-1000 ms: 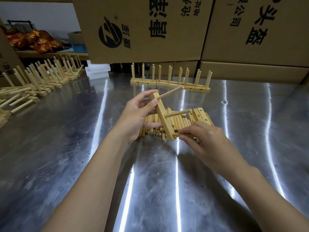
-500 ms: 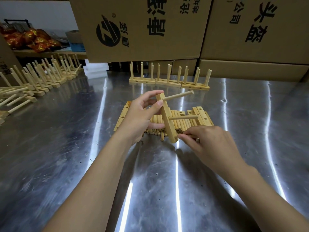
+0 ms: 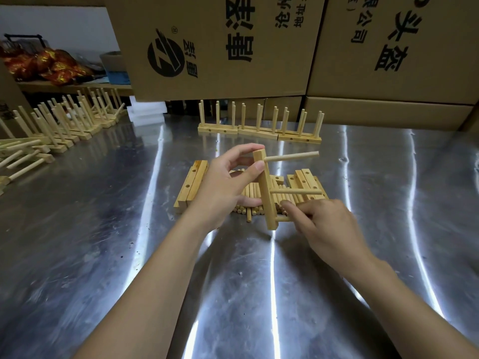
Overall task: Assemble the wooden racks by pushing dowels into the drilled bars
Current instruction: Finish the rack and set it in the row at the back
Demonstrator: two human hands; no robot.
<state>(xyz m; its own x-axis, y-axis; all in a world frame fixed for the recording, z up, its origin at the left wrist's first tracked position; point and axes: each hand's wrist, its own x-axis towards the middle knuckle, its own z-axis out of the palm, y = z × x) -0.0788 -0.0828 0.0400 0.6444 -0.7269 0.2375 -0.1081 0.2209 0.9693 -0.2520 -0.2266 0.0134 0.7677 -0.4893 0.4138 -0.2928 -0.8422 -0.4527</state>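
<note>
My left hand [image 3: 228, 185] grips a drilled wooden bar [image 3: 265, 193] by its top end and holds it nearly upright above the table. Two dowels stick out of it to the right, an upper dowel [image 3: 291, 157] and a middle dowel [image 3: 295, 192]. My right hand [image 3: 329, 229] pinches a third dowel [image 3: 283, 218] that sits in the bar's lowest hole. Under both hands lies a pile of loose dowels [image 3: 252, 200], flanked by spare drilled bars on the left [image 3: 193, 186] and on the right [image 3: 307, 178].
Finished racks [image 3: 259, 125] stand in a row at the back, under stacked cardboard boxes [image 3: 215, 47]. More finished racks [image 3: 59, 123] line the left side of the steel table [image 3: 103, 242], some lying on their sides at the left edge.
The bar has turned more upright and lifted slightly. My right hand has stayed at the lowest hole with the third dowel, which now sits deeper in the bar.
</note>
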